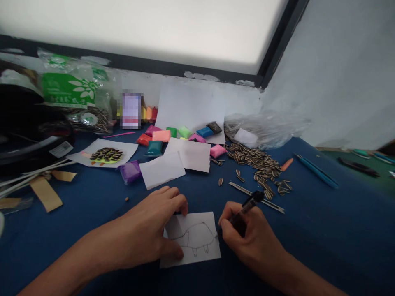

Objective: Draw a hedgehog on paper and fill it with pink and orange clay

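A blue-covered table (321, 222) fills the lower frame, with a pale panel (138, 24) in a dark frame above it. At the upper left is a clear-and-green bag of striped seeds (77, 94); a large white sheet (191, 102) leans at upper centre, a crumpled clear bag (274, 129) to its right.

My left hand (151, 232), lower centre, rests with thumb and fingers spread wide, pinning the left end of a small paper. My right hand (251, 236), just right of that paper, has a narrow grip closed around a pen. A seed heap (254, 160) spreads beyond it, right of centre.

The small paper (199, 236) lies at bottom centre, its long axis running left to right, the right end slightly higher. On it is a line drawing of a domed body with two short legs pointing down; my left hand hides its left end. Two blank white cards, one (162, 170) overlapping the other (193, 154), lie above, at centre.

A craft knife (245, 190) slants down to the right just beyond my right hand, partly behind the pen. The black pen (251, 202) slants from upper right to lower left, its writing end towards the paper's right edge; I cannot make out the very tip. Smallest is a purple packet (130, 171), left of the cards.
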Demonstrator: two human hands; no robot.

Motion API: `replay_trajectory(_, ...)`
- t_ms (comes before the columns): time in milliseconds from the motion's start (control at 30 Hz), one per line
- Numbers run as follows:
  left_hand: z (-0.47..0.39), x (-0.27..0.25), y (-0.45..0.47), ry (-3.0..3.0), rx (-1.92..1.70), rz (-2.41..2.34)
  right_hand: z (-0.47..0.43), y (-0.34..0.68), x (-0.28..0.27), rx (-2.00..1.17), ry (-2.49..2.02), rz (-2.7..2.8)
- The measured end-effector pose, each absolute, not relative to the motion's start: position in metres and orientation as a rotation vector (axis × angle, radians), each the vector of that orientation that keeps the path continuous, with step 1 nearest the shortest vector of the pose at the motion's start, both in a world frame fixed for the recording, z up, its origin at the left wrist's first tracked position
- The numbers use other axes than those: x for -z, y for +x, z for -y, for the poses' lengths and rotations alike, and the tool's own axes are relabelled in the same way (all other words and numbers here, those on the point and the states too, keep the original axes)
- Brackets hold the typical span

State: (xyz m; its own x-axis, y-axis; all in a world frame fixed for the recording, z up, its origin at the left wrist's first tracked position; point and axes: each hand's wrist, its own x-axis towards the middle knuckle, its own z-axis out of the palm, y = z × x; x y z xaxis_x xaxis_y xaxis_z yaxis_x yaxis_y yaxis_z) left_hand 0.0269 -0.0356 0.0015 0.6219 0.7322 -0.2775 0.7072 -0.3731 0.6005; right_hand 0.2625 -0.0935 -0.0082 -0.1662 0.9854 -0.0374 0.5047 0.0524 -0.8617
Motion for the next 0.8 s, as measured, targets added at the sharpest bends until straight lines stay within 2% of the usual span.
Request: replay_trajectory(800, 0.0346, -0.0011, 0.0218, 2.142, -0.056, -1.097, 0.0929, 0.2638, 0.0058, -1.055, -1.501, 1.68)
